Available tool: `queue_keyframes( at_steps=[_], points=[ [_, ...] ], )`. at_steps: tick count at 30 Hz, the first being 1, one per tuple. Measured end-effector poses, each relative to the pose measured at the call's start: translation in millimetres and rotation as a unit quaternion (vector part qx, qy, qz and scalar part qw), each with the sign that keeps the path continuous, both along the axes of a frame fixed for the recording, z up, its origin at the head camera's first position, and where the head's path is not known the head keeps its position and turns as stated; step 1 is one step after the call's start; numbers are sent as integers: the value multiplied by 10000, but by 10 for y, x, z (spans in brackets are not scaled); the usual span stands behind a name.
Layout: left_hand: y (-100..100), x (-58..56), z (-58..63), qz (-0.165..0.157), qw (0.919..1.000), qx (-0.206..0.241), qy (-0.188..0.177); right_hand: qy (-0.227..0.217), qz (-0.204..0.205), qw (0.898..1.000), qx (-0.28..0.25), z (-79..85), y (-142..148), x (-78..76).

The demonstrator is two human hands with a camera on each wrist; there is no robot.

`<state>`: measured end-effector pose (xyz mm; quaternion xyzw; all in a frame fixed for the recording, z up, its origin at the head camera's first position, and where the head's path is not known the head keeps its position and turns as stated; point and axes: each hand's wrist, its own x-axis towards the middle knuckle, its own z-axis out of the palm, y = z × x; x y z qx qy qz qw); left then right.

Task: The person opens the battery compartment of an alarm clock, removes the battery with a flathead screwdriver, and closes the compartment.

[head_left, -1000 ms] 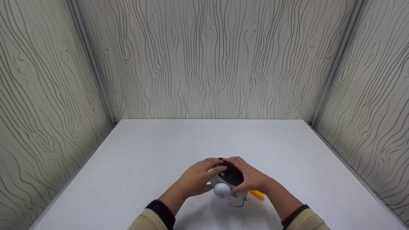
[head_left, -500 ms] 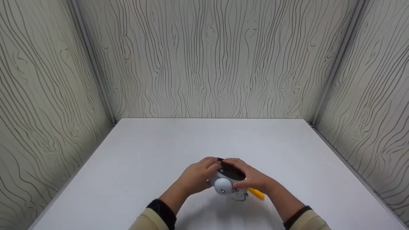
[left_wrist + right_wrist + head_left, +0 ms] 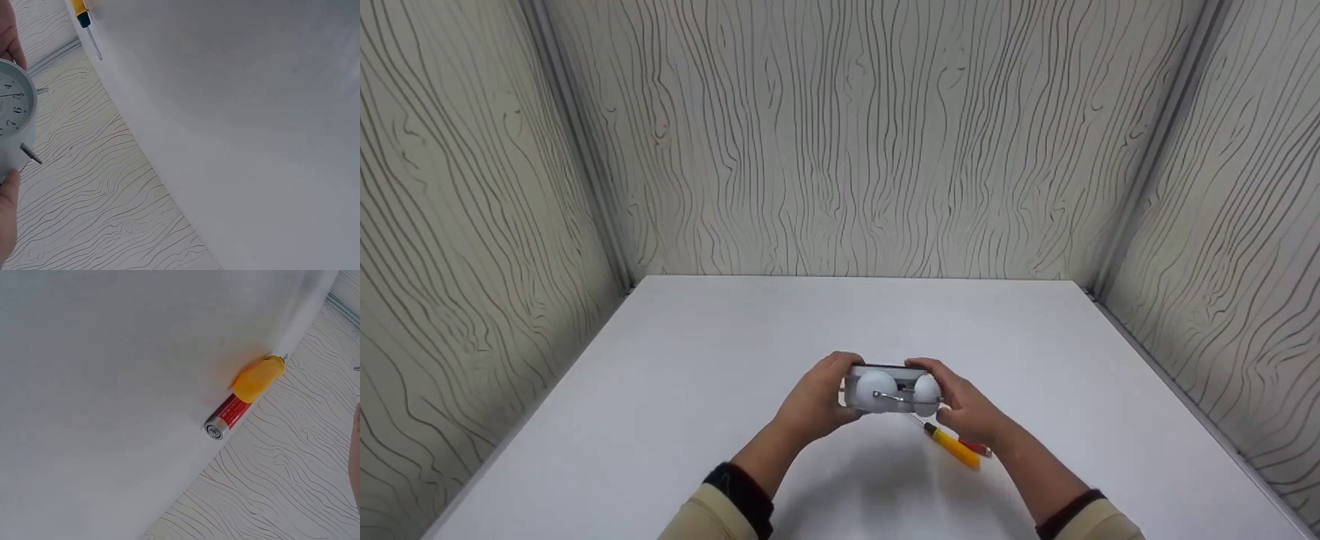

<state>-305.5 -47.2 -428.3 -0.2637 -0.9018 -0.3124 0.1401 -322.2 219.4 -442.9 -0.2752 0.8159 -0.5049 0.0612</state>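
A white twin-bell alarm clock is held over the table between both hands. Its bells and wire handle turn toward the head camera. The left hand grips the clock's left side, fingers at the far edge and thumb below. From the right, the right hand grips the other side close to the second bell. In the left wrist view the numbered dial and metal feet show. Below the right hand lies a yellow screwdriver with a black collar, alongside a red battery.
The white table meets wood-grain patterned panels at the back and both sides. In the right wrist view, the battery lies partly behind the screwdriver's yellow handle, both on the tabletop.
Both hands have raised the clock and tipped it: its dark back faced up before, and now its bells face the head camera. More of the screwdriver and the battery shows.
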Motion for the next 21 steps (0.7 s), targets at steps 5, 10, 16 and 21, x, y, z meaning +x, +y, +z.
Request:
queue_keyframes(
  at_steps=[5,10,16,21],
  points=[
    [9,-28,34,-99,9941,798,-727,96,-63,9998,158,-17,-42,49],
    [6,-64,44,-154,9847,1309,-1140,127,-394,9987,304,-21,-109,35],
    [13,-91,23,12,9770,1737,-1240,-370,-649,9972,-26,8,-192,30],
    [27,-95,0,273,9724,1902,-1321,-385,-964,9946,-7,15,-254,9]
  ],
)
